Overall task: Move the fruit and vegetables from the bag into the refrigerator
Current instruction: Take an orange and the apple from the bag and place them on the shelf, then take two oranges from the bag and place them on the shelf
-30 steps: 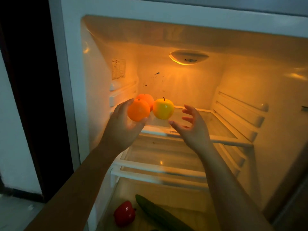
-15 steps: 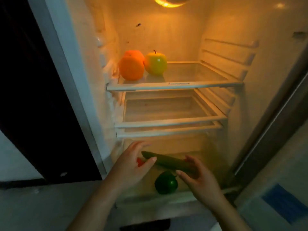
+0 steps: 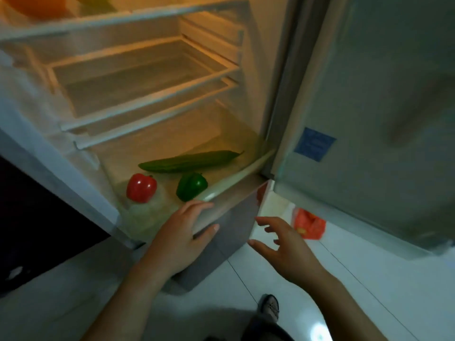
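The lit refrigerator [image 3: 138, 30] stands open. On its floor lie a cucumber [image 3: 187, 161], a red pepper [image 3: 141, 187] and a green pepper [image 3: 191, 185]. An orange [image 3: 37, 6] shows on the top shelf at the upper left edge. A red plastic bag [image 3: 309, 223] lies on the white floor past the fridge's lower corner. My left hand [image 3: 182, 232] is empty, fingers spread, in front of the fridge's bottom edge. My right hand [image 3: 283, 247] is also empty, fingers loosely spread above the floor, just short of the bag.
The open fridge door [image 3: 369, 119] with a blue sticker [image 3: 314, 143] fills the right side. Two bare shelves [image 3: 147, 77] sit in the middle of the fridge. A dark opening [image 3: 29, 217] lies at the left. My shoe [image 3: 269, 306] is on the tiled floor.
The view has dropped and swung right from the top shelf to the fridge floor and the bag. Both hands have come down and out of the fridge, empty.
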A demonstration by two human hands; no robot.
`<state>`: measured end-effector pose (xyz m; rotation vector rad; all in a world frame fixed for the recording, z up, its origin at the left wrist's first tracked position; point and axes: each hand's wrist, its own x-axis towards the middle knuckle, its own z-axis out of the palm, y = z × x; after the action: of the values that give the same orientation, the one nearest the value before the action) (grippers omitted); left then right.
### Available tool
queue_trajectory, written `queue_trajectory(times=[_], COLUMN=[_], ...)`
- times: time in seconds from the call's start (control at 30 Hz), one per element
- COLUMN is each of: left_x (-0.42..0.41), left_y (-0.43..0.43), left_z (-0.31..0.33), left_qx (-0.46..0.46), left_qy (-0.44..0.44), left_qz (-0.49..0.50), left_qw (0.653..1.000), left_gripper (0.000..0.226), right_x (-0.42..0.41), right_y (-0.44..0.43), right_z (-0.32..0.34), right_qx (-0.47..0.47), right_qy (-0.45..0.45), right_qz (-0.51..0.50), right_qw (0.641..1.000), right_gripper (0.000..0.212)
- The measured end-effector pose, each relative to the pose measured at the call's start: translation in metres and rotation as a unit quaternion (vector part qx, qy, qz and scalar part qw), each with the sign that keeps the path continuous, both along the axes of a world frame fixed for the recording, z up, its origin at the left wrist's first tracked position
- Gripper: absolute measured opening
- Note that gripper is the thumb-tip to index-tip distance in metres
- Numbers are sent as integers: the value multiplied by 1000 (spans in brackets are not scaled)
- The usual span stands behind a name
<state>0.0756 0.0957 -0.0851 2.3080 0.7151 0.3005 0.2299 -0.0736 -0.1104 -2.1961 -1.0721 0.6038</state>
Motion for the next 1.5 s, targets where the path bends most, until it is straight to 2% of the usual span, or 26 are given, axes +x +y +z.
queue_trajectory(times=[0.13, 0.4, 0.63, 0.93, 1.03, 1.3, 1.5], left_x=[12, 45, 104, 229, 263, 349, 447], left_y=[-30, -91, -213, -424, -469, -522, -552], left_z=[-10, -18, -28, -40, -31, -48, -69], left_qx=[-7, 14, 1, 11, -2, 19, 10], left_qy=[30, 93, 171, 155, 145, 177, 167], left_qz=[-57, -96, -147, -230, -251, -306, -329], left_qw=[998, 991, 974, 961, 957, 935, 929], left_gripper=[46, 50, 59, 55, 52, 50, 49], right_x=[-3, 13, 52, 146, 166, 231, 320], right_y=[-41, -113, -240, -441, -496, -580, -604], right_z=[-2, -4, -16, -20, -16, -31, -35], right_qx=[-35, -46, -64, -50, -51, -56, -69], right_qy=[3, 17, 25, 1, 33, 65, 61], right_qz=[-45, -64, -46, -129, -161, -236, -251], right_qw=[998, 997, 997, 990, 985, 968, 964], right_gripper=[56, 57, 53, 52, 50, 47, 45])
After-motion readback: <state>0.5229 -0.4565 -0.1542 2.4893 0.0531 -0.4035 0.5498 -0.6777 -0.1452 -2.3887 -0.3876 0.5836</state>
